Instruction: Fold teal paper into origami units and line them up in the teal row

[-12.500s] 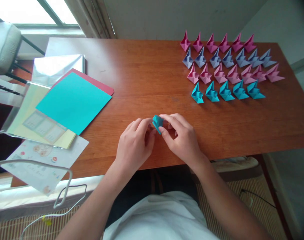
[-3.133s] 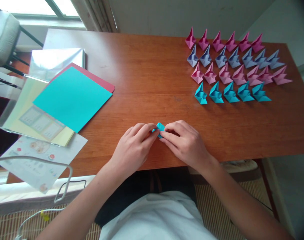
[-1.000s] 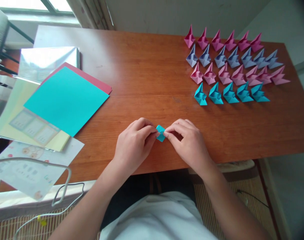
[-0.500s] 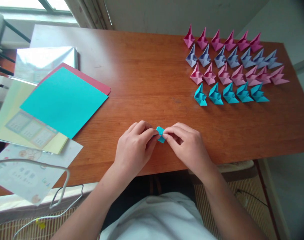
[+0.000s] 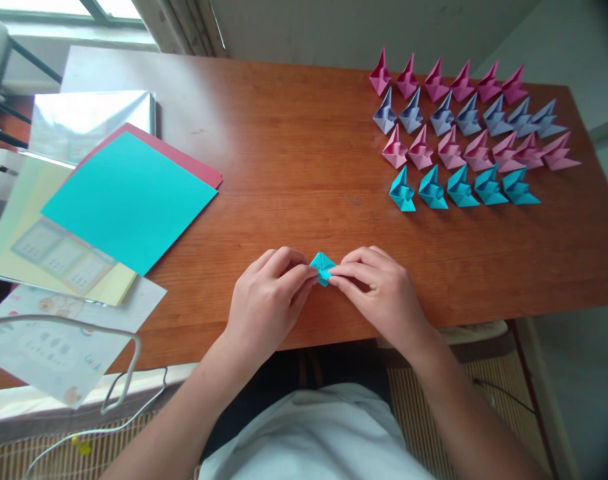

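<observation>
Near the table's front edge, a small folded piece of turquoise origami paper (image 5: 323, 264) is held between both hands. My left hand (image 5: 270, 288) pinches its left side with thumb and fingertips. Its right side is gripped the same way by my right hand (image 5: 381, 288). The fingertips cover the paper's two sides, while its upper point and centre show. Further back on the right stand rows of folded paper pieces; the nearest row is turquoise (image 5: 402, 191), with pink (image 5: 421, 151), lavender (image 5: 443, 119) and magenta (image 5: 437, 84) rows behind it.
On the left, a turquoise paper sheet (image 5: 129, 200) lies over a red sheet (image 5: 184, 155) and a pale yellow pack (image 5: 14, 230). A shiny clear packet (image 5: 94, 113) is behind them. A white cable (image 5: 134, 360) hangs at the wooden table's (image 5: 264, 167) front left.
The folded paper between my fingers has opened wider, now showing a broader pointed upper part. My right hand has shifted very slightly to the right.
</observation>
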Demonstrator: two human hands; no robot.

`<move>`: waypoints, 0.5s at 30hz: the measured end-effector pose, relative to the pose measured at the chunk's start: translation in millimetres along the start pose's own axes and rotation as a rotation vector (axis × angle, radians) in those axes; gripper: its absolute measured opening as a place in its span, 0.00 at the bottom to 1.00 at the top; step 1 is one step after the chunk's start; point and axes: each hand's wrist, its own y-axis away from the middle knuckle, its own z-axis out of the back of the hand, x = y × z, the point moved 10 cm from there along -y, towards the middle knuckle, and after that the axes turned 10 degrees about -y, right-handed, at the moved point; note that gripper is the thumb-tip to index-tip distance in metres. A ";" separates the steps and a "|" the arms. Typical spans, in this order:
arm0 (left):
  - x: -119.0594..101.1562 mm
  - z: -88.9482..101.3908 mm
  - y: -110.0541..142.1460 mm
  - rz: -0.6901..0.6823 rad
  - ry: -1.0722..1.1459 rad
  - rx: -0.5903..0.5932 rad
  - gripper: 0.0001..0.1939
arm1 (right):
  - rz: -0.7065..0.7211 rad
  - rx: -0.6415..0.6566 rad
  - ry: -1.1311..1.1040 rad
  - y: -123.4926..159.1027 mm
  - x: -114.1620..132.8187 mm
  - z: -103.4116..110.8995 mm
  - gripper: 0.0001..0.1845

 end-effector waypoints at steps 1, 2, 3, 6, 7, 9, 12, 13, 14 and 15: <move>-0.2 0.0 0.0 0.000 0.003 0.000 0.06 | -0.014 -0.004 -0.002 -0.7 -0.6 0.1 0.05; -0.2 0.1 -0.4 0.004 0.007 -0.001 0.06 | -0.032 -0.007 -0.004 -1.5 -1.4 0.0 0.05; -0.1 0.1 -1.3 0.009 0.011 -0.001 0.07 | -0.056 -0.008 -0.007 -2.5 -2.7 -0.3 0.05; 0.0 -1.4 -5.5 0.042 0.004 0.017 0.09 | -0.148 -0.002 -0.012 -6.5 -7.8 -1.7 0.05; 0.0 -2.3 -7.1 0.058 -0.013 0.031 0.10 | -0.178 0.004 -0.007 -8.1 -9.5 -2.2 0.05; 0.0 -4.7 -10.0 0.094 -0.070 0.068 0.11 | -0.222 0.016 0.011 -11.4 -11.9 -3.0 0.06; -0.2 -7.0 -13.0 0.144 -0.165 0.127 0.13 | -0.268 0.030 0.034 -16.1 -14.9 -3.3 0.06; -0.2 -7.5 -13.7 0.158 -0.188 0.145 0.12 | -0.279 0.037 0.039 -17.4 -15.7 -3.6 0.06; 0.0 -8.1 -14.4 0.170 -0.207 0.161 0.12 | -0.287 0.046 0.044 -18.5 -16.3 -4.2 0.07; 0.5 -8.8 -15.0 0.182 -0.222 0.177 0.12 | -0.293 0.057 0.049 -19.6 -16.7 -5.0 0.07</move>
